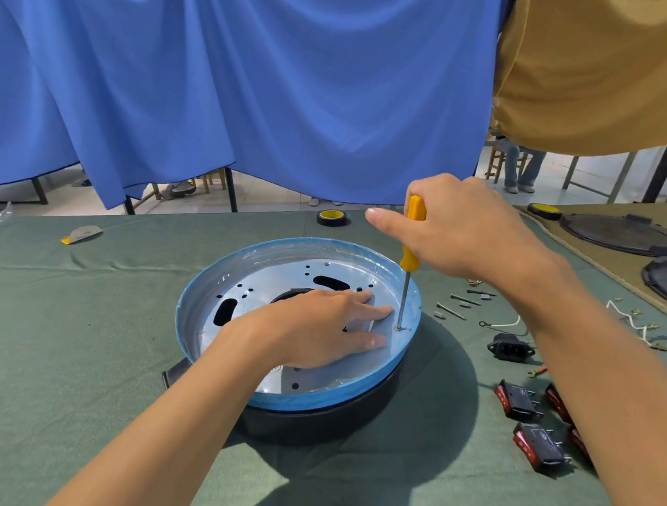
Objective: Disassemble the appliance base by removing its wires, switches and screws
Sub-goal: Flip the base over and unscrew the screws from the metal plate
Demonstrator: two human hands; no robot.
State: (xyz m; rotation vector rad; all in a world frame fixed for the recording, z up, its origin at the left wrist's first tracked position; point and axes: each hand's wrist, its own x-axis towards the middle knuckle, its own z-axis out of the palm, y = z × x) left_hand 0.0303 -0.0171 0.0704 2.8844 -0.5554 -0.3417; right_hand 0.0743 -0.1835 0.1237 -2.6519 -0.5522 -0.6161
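- The base (pixel 300 324), a round metal pan with a blue rim on a black underside, sits at frame centre on the green cloth (pixel 70 356).
- The left hand (pixel 322 328) lies flat inside the pan, fingers straight and pressing on its floor.
- The right hand (pixel 459 229) grips the yellow handle of a screwdriver (pixel 409 262), fingers curled round it, thumb stretched out to the left.
- The screwdriver stands nearly upright, its tip on a screw (pixel 401 328) at the pan's right inner edge, just beside the left fingertips.
- Right of the pan lie loose screws (pixel 455 306), a black socket (pixel 509 348), white wires (pixel 632 323) and, at lower right, red-and-black switches (pixel 538 440).
- A tape roll (pixel 333 217) lies behind the pan.
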